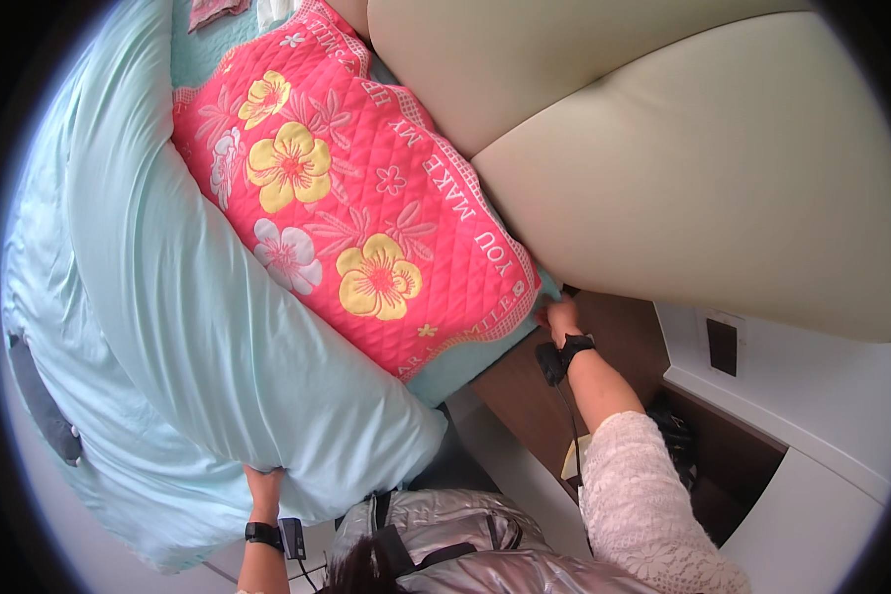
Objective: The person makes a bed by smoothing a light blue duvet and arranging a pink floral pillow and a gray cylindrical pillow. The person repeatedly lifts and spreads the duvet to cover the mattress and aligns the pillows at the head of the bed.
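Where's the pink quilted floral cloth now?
In the head view, the cloth lies upper left of centre, between the pale blue blanket and beige padded panel.

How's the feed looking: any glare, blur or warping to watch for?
Head view: fisheye warping toward a black rim with a bluish fringe; head view: glints on the silver jacket, deep shadow in the cabinet recess; head view: pink quilted mat crisp, no obvious motion blur on the right hand.
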Action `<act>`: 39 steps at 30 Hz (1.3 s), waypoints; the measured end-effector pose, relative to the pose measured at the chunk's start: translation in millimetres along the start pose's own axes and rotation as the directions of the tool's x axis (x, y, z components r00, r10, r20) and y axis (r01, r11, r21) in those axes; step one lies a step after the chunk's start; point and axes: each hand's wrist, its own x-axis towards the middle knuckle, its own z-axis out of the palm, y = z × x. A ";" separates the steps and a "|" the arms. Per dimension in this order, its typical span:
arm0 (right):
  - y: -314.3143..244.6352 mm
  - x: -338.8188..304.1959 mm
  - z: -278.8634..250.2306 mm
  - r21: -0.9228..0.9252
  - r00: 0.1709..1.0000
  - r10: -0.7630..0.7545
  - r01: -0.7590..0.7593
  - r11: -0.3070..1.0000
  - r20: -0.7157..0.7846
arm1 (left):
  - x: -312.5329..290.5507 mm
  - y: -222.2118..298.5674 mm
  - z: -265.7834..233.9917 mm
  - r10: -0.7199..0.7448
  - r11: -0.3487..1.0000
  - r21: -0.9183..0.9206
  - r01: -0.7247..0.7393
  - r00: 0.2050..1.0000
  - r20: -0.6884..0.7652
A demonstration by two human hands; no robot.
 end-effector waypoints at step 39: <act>68.1 -246.9 105.2 -0.371 0.729 0.021 0.323 0.871 0.684 | 8.2 -80.4 -22.6 0.364 0.931 0.001 -0.364 0.931 -0.010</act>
